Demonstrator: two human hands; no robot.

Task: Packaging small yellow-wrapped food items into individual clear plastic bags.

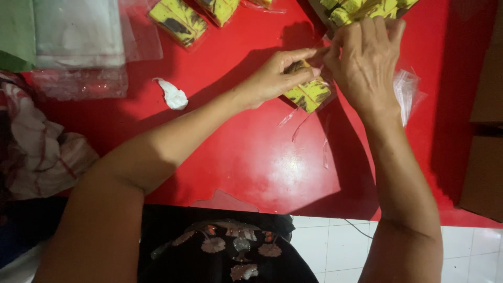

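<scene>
Dark fabric with pale leaf-shaped ornaments (230, 246), worn by the person, fills the bottom of the view, with white floor tiles (335, 246) beside it. Beyond stretches the glossy red tabletop (251, 157), the largest surface in sight. Both bare forearms reach across it and meet near the upper middle. A crumpled patterned cloth (42, 152) lies at the table's left edge, with a stack of clear plastic bags (78, 47) above it. The right hand (364, 60) and the left hand (272, 78) close together on a yellow-and-dark marbled cake slice in clear plastic wrap (309, 94); the left fingers pinch narrowly at its top end while the right fingers curl over the wrap's opening. More wrapped marbled slices (178, 20) lie along the far edge. A loose clear bag (407, 90) sits just right of the right wrist. A small crumpled white scrap (174, 96) rests left of the hands, well apart.
</scene>
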